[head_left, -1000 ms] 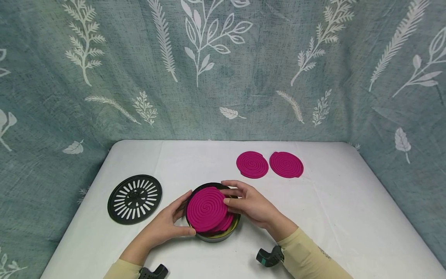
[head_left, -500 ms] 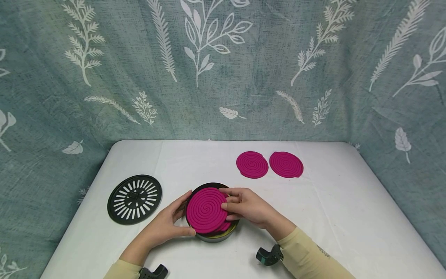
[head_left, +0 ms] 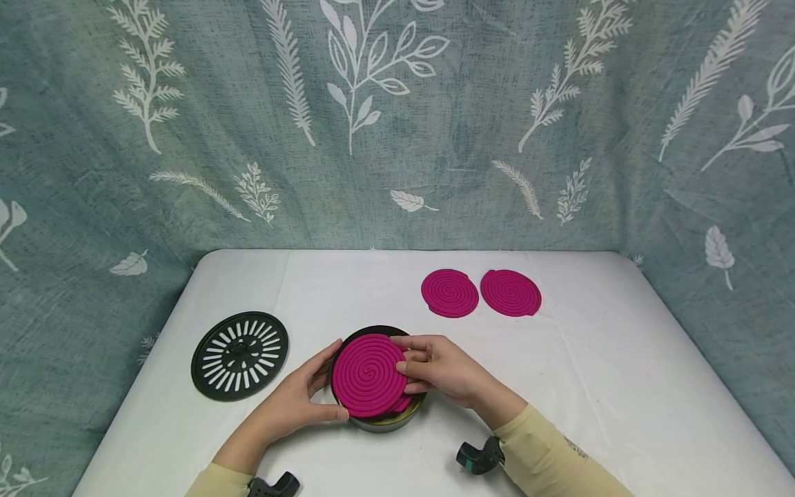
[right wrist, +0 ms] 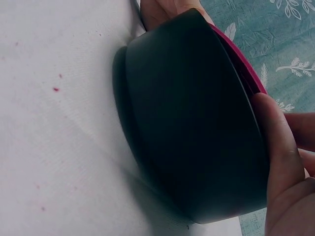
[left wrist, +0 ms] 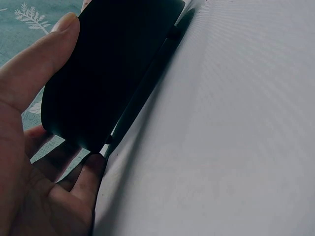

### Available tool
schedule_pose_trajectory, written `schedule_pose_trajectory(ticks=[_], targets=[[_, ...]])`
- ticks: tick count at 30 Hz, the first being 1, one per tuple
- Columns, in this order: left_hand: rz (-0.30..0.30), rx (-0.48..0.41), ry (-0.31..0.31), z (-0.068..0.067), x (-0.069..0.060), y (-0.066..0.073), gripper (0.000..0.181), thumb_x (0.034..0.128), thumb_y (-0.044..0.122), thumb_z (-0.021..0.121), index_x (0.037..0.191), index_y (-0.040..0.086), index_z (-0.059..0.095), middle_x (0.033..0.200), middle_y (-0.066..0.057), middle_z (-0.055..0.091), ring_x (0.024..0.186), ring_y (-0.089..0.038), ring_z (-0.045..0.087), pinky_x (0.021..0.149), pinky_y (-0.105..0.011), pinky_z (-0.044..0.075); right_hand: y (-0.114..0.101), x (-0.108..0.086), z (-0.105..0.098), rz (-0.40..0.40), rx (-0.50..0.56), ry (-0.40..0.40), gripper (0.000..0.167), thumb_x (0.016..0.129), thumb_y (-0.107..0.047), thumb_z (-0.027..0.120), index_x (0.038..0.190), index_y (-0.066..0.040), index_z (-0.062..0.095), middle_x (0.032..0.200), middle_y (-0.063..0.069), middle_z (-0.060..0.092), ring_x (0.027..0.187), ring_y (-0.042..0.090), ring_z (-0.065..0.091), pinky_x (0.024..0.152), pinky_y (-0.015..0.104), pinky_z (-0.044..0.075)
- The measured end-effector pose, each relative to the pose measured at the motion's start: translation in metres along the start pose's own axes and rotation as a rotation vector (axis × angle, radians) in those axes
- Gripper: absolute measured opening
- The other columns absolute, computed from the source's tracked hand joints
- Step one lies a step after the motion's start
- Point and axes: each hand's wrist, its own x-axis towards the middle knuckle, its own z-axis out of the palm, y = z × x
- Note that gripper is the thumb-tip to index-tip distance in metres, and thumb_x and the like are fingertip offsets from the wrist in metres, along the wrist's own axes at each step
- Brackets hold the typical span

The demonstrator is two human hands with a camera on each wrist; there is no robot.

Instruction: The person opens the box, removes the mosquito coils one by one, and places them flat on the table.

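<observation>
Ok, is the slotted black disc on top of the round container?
No, the slotted black disc lies on the white table, left of the round container and apart from it.

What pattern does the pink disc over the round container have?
A spiral; the pink disc shows best in the head view.

The left hand (left wrist: 29, 184) grips a dark container (left wrist: 110, 69) standing on white cloth (left wrist: 231, 123), teal leaf-printed fabric (left wrist: 12, 42) behind.
</observation>
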Motion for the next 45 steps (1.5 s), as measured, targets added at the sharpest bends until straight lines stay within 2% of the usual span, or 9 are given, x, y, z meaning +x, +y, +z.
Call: schedule_pose_trajectory(ticks=[12,19,28,34,45], targets=[[-0.014,0.001,-0.007,0.000,0.000,0.002,0.115,0.0632,0.031,0.095,0.157,0.025,0.029,0.155,0.001,0.037,0.142,-0.013,0.033,0.113,-0.020,0.033,-0.002,-0.006,-0.003,-0.003,-0.001,0.053,0.054,0.096,-0.005,0.063,0.147,0.000,0.044,0.104,0.013,0.068,0.075,0.014,0.065,0.072,0.031,0.064],[0.019,-0.002,-0.010,0.000,0.001,0.000,0.113,0.0648,0.028,0.094,0.157,0.024,0.029,0.155,0.000,0.037,0.142,-0.015,0.032,0.113,-0.021,0.033,-0.001,-0.010,-0.009,-0.020,0.038,0.075,0.055,0.095,-0.006,0.065,0.147,-0.002,0.044,0.094,0.011,0.065,0.079,0.016,0.066,0.074,0.032,0.064],[0.036,-0.008,-0.012,-0.001,0.001,-0.001,0.114,0.0645,0.029,0.094,0.157,0.021,0.028,0.155,-0.001,0.037,0.142,-0.015,0.032,0.114,-0.022,0.033,-0.001,-0.020,-0.022,-0.048,0.041,0.109,0.053,0.097,-0.006,0.063,0.147,-0.009,0.046,0.114,0.017,0.066,0.081,0.018,0.068,0.076,0.035,0.063],[0.017,-0.005,-0.008,-0.001,0.001,0.000,0.114,0.0635,0.030,0.095,0.157,0.023,0.029,0.154,-0.001,0.037,0.142,-0.015,0.032,0.114,-0.022,0.033,0.000,-0.025,-0.031,-0.064,0.050,0.129,0.054,0.097,-0.007,0.062,0.148,-0.008,0.045,0.114,0.018,0.066,0.080,0.018,0.069,0.082,0.044,0.061],[0.012,-0.002,-0.002,0.000,0.001,-0.001,0.114,0.0634,0.030,0.095,0.157,0.022,0.029,0.155,-0.002,0.037,0.143,-0.016,0.032,0.113,-0.023,0.033,0.000,-0.034,-0.050,-0.093,0.077,0.188,0.058,0.097,-0.006,0.062,0.150,-0.006,0.039,0.119,0.021,0.064,0.083,0.018,0.070,0.078,0.035,0.063]])
